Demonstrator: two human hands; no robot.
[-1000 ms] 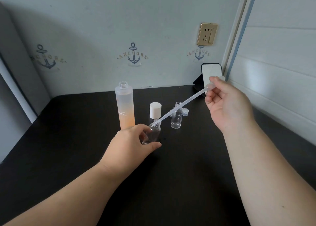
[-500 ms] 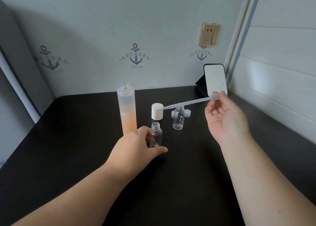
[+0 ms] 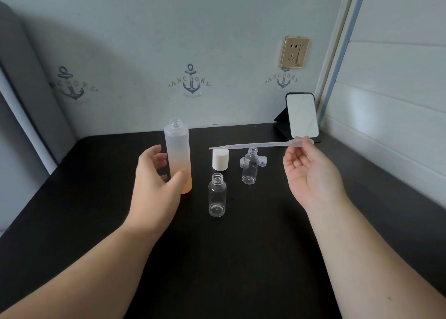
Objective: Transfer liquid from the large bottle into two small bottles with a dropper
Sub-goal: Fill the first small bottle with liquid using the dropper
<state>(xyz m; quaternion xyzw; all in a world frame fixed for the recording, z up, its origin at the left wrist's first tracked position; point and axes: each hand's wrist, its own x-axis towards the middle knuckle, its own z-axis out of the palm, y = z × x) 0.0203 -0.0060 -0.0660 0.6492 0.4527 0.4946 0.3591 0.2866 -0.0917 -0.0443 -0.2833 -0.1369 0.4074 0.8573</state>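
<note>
The large frosted bottle (image 3: 178,149) stands uncapped on the black table (image 3: 229,258), with orange liquid in its lower part. My left hand (image 3: 156,181) curves around its lower half, thumb on the front, fingers spread behind it. A small clear bottle (image 3: 217,195) stands open just to its right, and a second small clear bottle (image 3: 249,166) stands farther back. My right hand (image 3: 311,171) pinches the bulb of a clear plastic dropper (image 3: 251,146), held level with its tip pointing left above the white cap (image 3: 220,159).
Two small clear caps (image 3: 263,161) lie beside the far small bottle. A phone (image 3: 302,115) leans on a stand at the back right corner, near the wall and the panelled door. The table's near half holds only my forearms.
My left hand let go of the near small bottle and moved left to the large bottle. The dropper came out of the small bottle's neck and now lies level, higher up.
</note>
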